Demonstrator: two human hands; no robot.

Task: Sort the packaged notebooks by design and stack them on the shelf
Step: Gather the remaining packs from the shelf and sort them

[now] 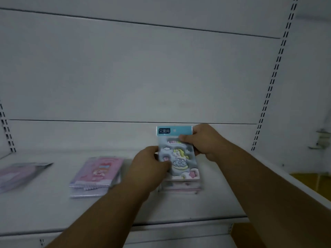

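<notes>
Both arms extend forward. Left hand (150, 164) and right hand (202, 140) clamp the unicorn notebook (179, 158) between them; pink stack (96, 176) lies left.

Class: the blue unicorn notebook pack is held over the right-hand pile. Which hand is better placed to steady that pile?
Left. The left hand grips the blue unicorn notebook pack low, near the pile; the right hand holds it near the top.

A shop: white retail shelf (53, 212) with slotted uprights (275, 72), header-carded packaged notebooks (96, 174) laid out.
</notes>
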